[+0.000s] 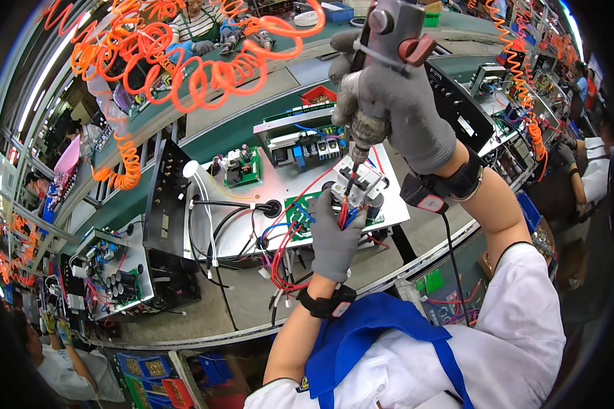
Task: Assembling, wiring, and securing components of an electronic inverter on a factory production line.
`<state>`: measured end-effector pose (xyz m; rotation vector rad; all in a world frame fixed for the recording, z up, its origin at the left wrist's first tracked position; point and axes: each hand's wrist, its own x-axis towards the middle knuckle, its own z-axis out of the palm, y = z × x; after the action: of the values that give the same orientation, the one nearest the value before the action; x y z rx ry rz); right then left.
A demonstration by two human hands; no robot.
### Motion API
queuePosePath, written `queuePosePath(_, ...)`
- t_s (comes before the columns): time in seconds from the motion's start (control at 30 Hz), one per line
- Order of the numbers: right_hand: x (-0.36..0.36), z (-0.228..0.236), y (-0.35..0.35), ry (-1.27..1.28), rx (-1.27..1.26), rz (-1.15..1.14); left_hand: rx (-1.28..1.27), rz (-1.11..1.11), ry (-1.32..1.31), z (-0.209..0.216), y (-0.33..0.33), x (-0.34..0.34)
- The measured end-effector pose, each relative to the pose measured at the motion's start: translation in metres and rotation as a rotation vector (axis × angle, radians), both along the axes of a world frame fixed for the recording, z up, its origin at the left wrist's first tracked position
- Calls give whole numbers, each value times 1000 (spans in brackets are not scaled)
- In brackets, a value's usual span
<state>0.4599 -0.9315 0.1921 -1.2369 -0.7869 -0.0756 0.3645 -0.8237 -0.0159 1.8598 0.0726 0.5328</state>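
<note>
My right hand (416, 119), in a grey glove, is wrapped round a power screwdriver (394, 31) held upright. The driver's bit (354, 170) points down onto a whitish block-shaped part (363, 187) on a white metal chassis panel (280, 178). My left hand (335, 242), gloved too, grips this part from the near side, with the thumb and fingers about its edges. Red wires (343, 208) and a blue one run between those fingers. A green circuit board (300, 210) lies just left of the left fingertips. Whether the bit sits in a screw is hidden.
Coiled orange air hoses (211, 65) hang over the bench's far side. A red bin (318, 95) stands behind the chassis. Loose black and red cables (280, 269) dangle at its near edge. Other chassis units (119, 273) stand left and right. Co-workers (198, 24) sit across and beside me.
</note>
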Motion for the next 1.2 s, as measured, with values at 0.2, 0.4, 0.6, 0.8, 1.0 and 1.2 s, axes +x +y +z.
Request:
queuePosePath(0.2, -21, 8, -7, 222, -115, 159, 12, 24, -6, -3, -1, -1)
queuePosePath(0.4, -27, -4, 6, 75, -94, 19, -62, 5, 19, 4, -5, -5)
queuePosePath(0.6, -28, -5, 0, 27, -178, 65, -6, 23, -15, 14, -12, -5)
queuePosePath(0.8, -24, -8, -3, -11, -157, 20, -189, -32, 154, 24, 15, -52)
queuePosePath(1.0, -19, -6, -6, 55, -184, 96, -352, 18, 199, 21, 23, -43)
queuePosePath(1.2, -19, -7, -7, 73, -128, 83, -389, -71, 222, 21, 22, -37)
